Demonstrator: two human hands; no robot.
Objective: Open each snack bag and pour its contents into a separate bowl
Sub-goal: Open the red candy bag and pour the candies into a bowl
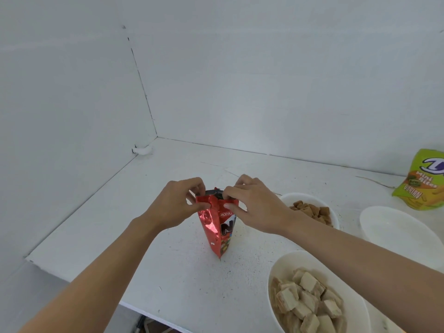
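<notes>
Where thumbs press against curled fingers, both hands pinch the top edge of the red snack bag (216,234): the left hand (177,205) grips its left corner, the right hand (254,207) the right corner. The bag stands upright on the white table (168,272), directly below the fingertips. There are two bags in all; the green bag (422,183) lies far right. Three white bowls sit right of the hands: the far bowl (310,195) holds brown pieces, the near bowl (288,258) holds pale squares, and the third bowl (396,227) shows only its white inside.
</notes>
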